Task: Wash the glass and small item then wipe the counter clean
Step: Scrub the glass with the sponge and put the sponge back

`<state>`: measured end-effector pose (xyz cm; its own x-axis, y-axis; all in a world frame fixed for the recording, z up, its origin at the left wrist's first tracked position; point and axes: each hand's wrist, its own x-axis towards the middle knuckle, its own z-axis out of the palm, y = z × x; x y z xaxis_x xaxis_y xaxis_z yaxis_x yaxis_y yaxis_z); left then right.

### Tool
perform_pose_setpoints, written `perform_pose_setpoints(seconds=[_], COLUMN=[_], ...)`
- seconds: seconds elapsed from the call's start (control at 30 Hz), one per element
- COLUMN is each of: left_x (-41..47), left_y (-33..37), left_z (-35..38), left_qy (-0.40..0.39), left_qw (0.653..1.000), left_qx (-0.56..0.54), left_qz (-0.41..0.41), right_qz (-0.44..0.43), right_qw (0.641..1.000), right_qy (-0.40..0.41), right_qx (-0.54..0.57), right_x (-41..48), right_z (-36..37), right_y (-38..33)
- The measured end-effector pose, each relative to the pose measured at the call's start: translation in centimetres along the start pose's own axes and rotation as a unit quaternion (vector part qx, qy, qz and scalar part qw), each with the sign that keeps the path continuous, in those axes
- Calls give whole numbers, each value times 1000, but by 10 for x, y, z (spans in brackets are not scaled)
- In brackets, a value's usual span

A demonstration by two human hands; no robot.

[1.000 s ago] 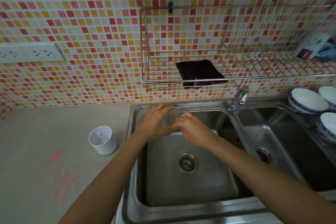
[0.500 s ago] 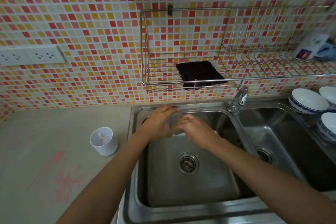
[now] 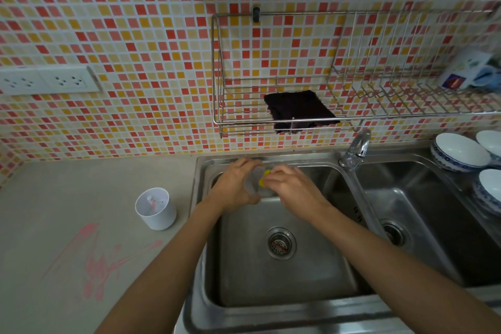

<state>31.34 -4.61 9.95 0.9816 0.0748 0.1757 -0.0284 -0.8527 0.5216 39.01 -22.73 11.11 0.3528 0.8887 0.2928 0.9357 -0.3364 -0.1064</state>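
Observation:
Over the back of the left sink basin [image 3: 284, 279], my left hand [image 3: 235, 187] grips a clear glass [image 3: 254, 184] tipped on its side. My right hand [image 3: 291, 188] pushes a yellow sponge [image 3: 262, 180] into the glass's mouth; most of the sponge is hidden by my fingers. A small white cup [image 3: 156, 207] with pink residue inside stands on the beige counter [image 3: 67, 198] left of the sink. A pink smear [image 3: 95, 263] streaks the counter in front of that cup.
A faucet [image 3: 356, 150] rises between the two basins. A dark cloth [image 3: 299, 111] lies on the wire wall rack [image 3: 352, 116] above. White and blue bowls [image 3: 458, 152] sit at the right. A wall socket [image 3: 46, 80] is at the left.
Both hands stay at the back of the left basin with the glass; the right hand has shifted slightly as the sponge works in the glass's mouth. The view has tilted a little.

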Motion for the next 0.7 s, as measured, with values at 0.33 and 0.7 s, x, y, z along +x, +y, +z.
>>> perform_pose_setpoints(seconds=[0.33, 0.7], left_x=[-23, -29], left_y=[1, 15], left_z=[-8, -37], left_qy=[34, 73], left_qw=[998, 993], left_qx=[-18, -54], left_qz=[-42, -69], right_qz=[189, 227], right_qw=[961, 886], right_qy=[47, 307], right_qx=[197, 264], right_x=[-10, 106], right_z=[-30, -106], right_y=[-12, -22])
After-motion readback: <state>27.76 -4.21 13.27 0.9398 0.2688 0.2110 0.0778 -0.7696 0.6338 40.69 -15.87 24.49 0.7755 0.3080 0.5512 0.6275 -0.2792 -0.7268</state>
